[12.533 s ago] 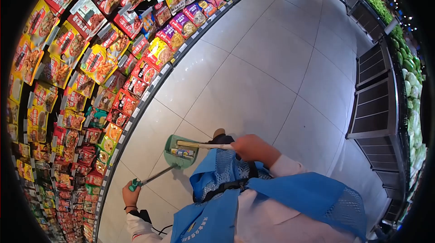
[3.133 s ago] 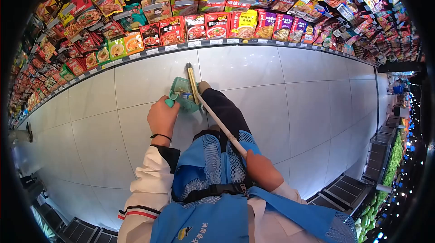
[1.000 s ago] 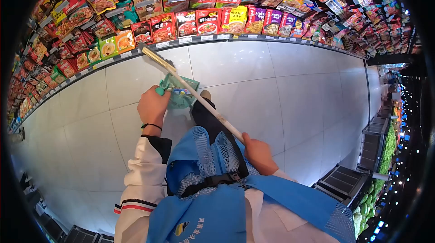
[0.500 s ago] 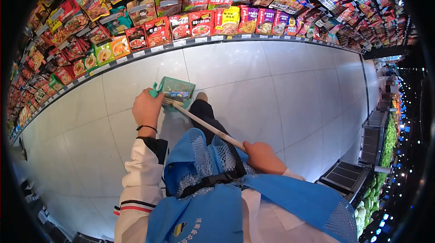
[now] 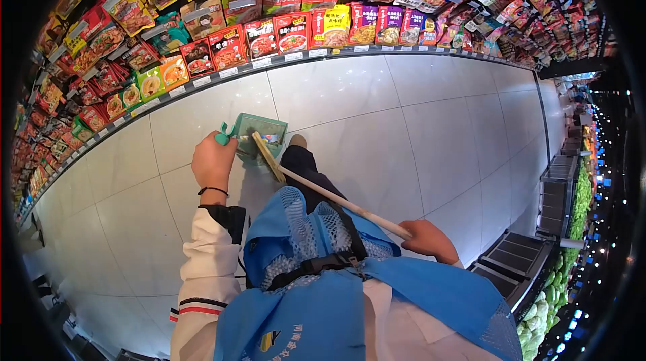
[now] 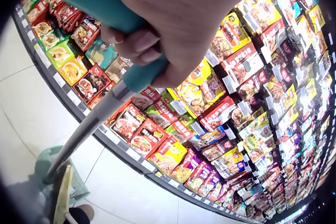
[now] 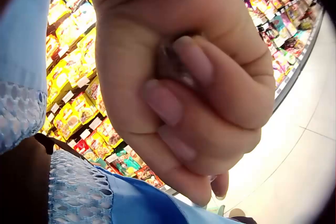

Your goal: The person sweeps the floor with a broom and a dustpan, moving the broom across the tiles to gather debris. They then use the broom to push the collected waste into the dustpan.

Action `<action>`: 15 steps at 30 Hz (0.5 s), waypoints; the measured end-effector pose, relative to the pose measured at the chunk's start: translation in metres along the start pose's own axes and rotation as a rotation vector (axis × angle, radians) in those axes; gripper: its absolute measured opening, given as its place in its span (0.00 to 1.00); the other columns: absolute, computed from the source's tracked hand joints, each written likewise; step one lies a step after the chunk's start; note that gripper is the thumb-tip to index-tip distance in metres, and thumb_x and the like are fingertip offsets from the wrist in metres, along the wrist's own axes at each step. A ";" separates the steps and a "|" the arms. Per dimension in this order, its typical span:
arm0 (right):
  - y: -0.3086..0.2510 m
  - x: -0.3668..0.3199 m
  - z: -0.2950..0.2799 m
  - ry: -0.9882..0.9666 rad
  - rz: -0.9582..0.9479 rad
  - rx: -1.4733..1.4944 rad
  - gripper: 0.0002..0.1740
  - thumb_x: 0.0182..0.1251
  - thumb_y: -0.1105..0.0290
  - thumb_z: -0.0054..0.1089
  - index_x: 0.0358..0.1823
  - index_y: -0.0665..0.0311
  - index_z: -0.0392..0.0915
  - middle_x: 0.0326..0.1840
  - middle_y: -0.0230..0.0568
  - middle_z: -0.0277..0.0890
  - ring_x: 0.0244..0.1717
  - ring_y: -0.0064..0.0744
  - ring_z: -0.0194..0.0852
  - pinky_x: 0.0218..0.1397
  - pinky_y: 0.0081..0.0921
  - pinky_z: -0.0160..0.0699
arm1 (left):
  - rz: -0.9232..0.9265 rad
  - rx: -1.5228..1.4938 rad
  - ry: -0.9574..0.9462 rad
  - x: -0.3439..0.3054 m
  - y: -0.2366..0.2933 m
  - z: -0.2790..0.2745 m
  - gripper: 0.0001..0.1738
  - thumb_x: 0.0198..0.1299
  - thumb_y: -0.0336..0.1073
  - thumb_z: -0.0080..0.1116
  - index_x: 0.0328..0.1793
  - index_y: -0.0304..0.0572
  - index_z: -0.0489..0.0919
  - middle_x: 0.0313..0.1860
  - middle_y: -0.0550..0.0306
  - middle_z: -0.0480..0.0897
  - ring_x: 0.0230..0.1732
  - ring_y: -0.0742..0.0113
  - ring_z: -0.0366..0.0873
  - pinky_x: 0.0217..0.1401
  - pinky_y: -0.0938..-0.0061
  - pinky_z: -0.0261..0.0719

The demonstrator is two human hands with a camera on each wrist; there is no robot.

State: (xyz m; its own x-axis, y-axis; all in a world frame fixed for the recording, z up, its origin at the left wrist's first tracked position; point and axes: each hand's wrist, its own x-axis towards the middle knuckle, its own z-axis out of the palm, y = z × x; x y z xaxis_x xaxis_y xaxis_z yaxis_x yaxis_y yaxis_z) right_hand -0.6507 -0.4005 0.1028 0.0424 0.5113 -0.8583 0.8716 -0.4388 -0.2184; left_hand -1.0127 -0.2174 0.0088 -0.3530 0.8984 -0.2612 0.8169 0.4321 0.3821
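My left hand (image 5: 214, 159) grips the green handle (image 6: 139, 74) of a long-handled dustpan. Its green pan (image 5: 269, 125) rests on the floor with some litter in it, including a small blue-and-white wrapper (image 5: 270, 138). The fingers of my right hand (image 5: 431, 240) curl round the end of a pale broom stick (image 5: 343, 202); in the right wrist view the fist (image 7: 184, 92) hides most of it. At the pan's near edge lies the yellowish broom head (image 5: 269, 156), overlapping the litter in the head view.
Shelves of packaged seasonings (image 5: 293, 32) curve along the far side, edged by a price-tag strip (image 5: 262, 62). A shoe (image 5: 298, 140) stands beside the pan. Pale floor tiles (image 5: 356, 112) spread to both sides. Dark crates (image 5: 508, 263) and green vegetables (image 5: 548, 294) line the right.
The broom head has come from near the shelf edge back to the dustpan and across its near side. My right hand has drawn back to the right with the stick.
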 end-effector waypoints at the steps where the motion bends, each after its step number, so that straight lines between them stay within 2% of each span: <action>1: 0.004 -0.003 0.000 0.000 0.002 0.024 0.24 0.46 0.71 0.58 0.49 0.64 0.77 0.38 0.51 0.79 0.37 0.45 0.77 0.43 0.34 0.74 | -0.001 -0.001 -0.003 0.000 0.000 0.000 0.14 0.46 0.47 0.60 0.34 0.47 0.81 0.29 0.49 0.82 0.34 0.47 0.80 0.36 0.60 0.78; 5: 0.010 -0.009 0.006 0.000 0.038 0.247 0.23 0.49 0.71 0.58 0.50 0.66 0.76 0.34 0.46 0.77 0.31 0.33 0.74 0.37 0.28 0.72 | 0.000 -0.010 -0.011 -0.001 0.000 -0.001 0.14 0.46 0.47 0.60 0.34 0.47 0.81 0.29 0.49 0.82 0.34 0.46 0.80 0.36 0.60 0.77; 8: -0.003 -0.001 0.011 -0.036 0.088 0.455 0.18 0.48 0.70 0.56 0.43 0.67 0.77 0.27 0.39 0.75 0.27 0.28 0.72 0.30 0.26 0.70 | 0.013 -0.007 0.008 -0.003 0.000 0.001 0.14 0.46 0.47 0.60 0.34 0.47 0.81 0.29 0.48 0.82 0.34 0.46 0.79 0.36 0.60 0.77; 11: -0.002 0.028 0.024 -0.162 0.026 0.625 0.18 0.51 0.70 0.54 0.46 0.67 0.74 0.27 0.37 0.72 0.27 0.22 0.69 0.28 0.21 0.69 | 0.017 -0.003 0.018 -0.003 -0.001 0.002 0.15 0.46 0.47 0.60 0.34 0.47 0.81 0.29 0.48 0.82 0.34 0.46 0.79 0.36 0.59 0.77; 14: -0.015 0.064 0.037 -0.156 -0.038 0.545 0.18 0.54 0.67 0.53 0.45 0.67 0.73 0.28 0.41 0.74 0.25 0.26 0.72 0.25 0.25 0.70 | 0.006 -0.014 0.015 -0.002 -0.001 0.002 0.15 0.45 0.47 0.59 0.34 0.47 0.81 0.29 0.48 0.82 0.34 0.46 0.79 0.37 0.60 0.77; 15: -0.013 0.078 0.046 -0.114 -0.092 0.436 0.18 0.54 0.65 0.53 0.45 0.67 0.73 0.28 0.42 0.74 0.24 0.29 0.73 0.26 0.27 0.70 | 0.001 -0.019 0.015 0.000 -0.001 0.002 0.15 0.45 0.47 0.59 0.33 0.47 0.82 0.29 0.47 0.82 0.34 0.46 0.79 0.37 0.60 0.77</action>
State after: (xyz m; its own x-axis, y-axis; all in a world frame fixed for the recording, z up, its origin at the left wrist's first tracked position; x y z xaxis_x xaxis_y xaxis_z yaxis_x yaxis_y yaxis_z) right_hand -0.6815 -0.3891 0.0173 -0.1009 0.4888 -0.8665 0.5811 -0.6780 -0.4501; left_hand -1.0126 -0.2183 0.0072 -0.3594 0.8997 -0.2476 0.8086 0.4327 0.3987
